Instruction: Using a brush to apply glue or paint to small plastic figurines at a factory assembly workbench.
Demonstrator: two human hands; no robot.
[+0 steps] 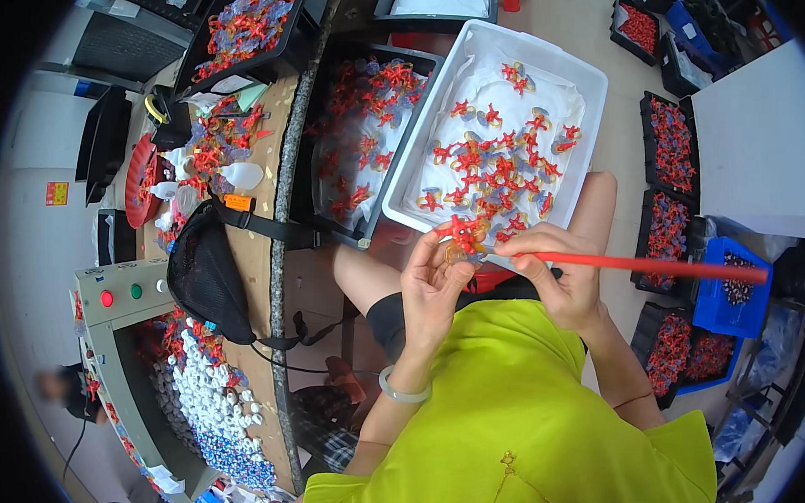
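Left hand: grasping small red figure, just below white tray
Right hand: pinching red stick
Risk: figure likely slipping if stick pushes hard

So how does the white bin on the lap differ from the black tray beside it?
The white bin is pale, deep-walled and lined with white material; the black tray is dark and lined with clear film. The bin rests on the person's knees, close to the left hand and right hand; the tray sits further left, by the table edge. Both hold small red pieces.
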